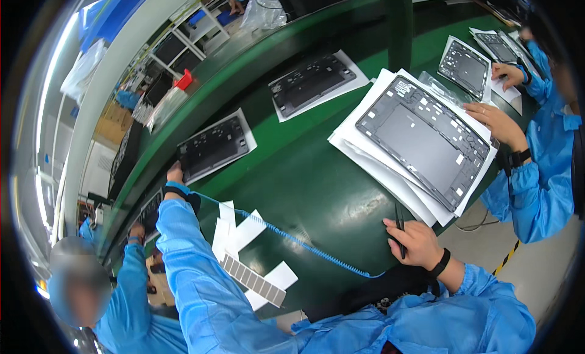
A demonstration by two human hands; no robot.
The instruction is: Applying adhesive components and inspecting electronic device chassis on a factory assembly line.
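My left arm reaches far out to the left. At its end my left hand [175, 173] is against the near left edge of a black tablet housing [214, 145] lying on white paper; its fingers are too hidden to read. Closer to my body, my right hand [415, 244] is closed round black tweezers [400, 231], their tips pointing away from me. Beyond it a grey tablet housing [420, 140] with small white patches lies face up on a stack of white sheets [359, 150]. From my left wrist a blue coiled cord [304, 247] runs across the bench.
Another black housing [312, 84] lies on paper at the back. Near my left arm are white slips and a strip of grey rectangles [253, 279]. At right a co-worker's hand [496, 119] touches the stack's edge. Another person [125, 293] works at left. A green post [399, 28] stands behind.
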